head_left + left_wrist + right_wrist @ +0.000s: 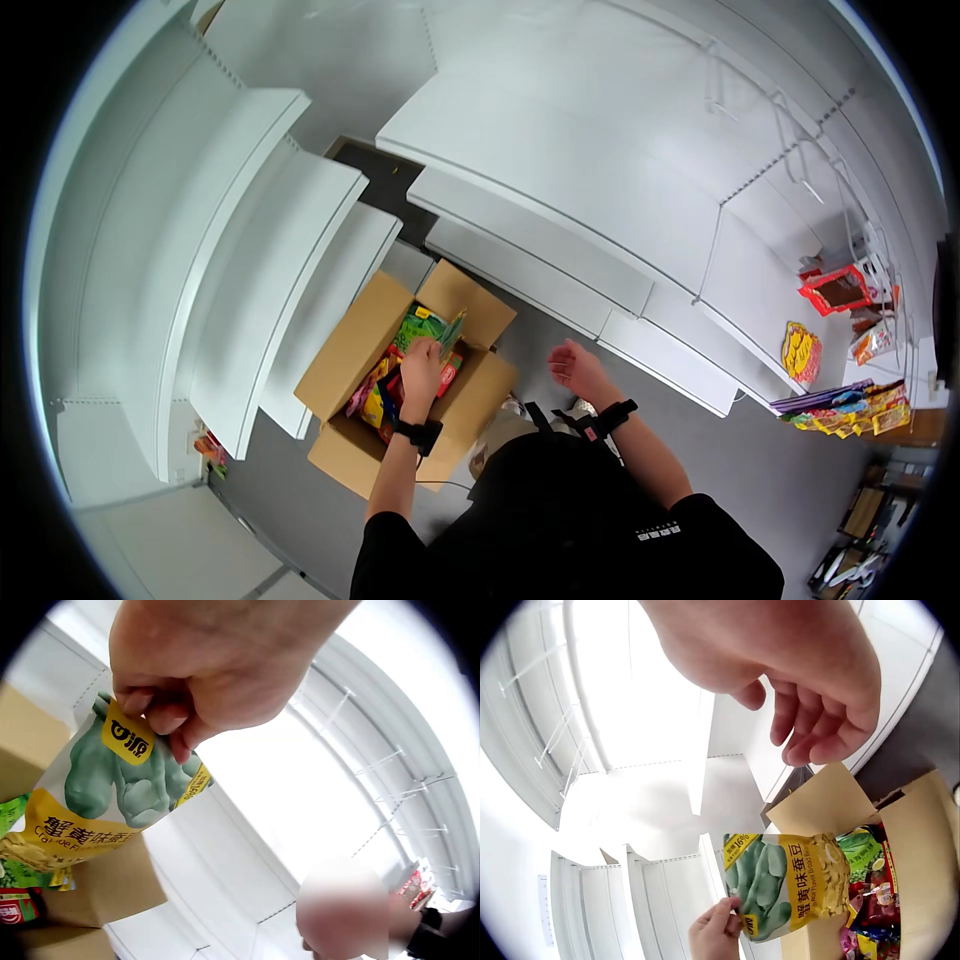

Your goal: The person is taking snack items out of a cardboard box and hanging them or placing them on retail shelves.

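Note:
My left hand pinches the top corner of a bag of crab-roe-flavour broad beans between thumb and fingers. The bag has green bean pods printed on white and a yellow lower part, seen close up in the left wrist view. It hangs over an open cardboard box holding several bright snack bags, among them a green bag. To the right of the box, my right hand is in the air with relaxed, loosely bent fingers and nothing in them.
White tiered shelves stand on the left, and a long white shelf unit runs across the front. Wire hooks with red snack packs are at the far right, above a row of yellow and purple bags. Grey floor shows on the right.

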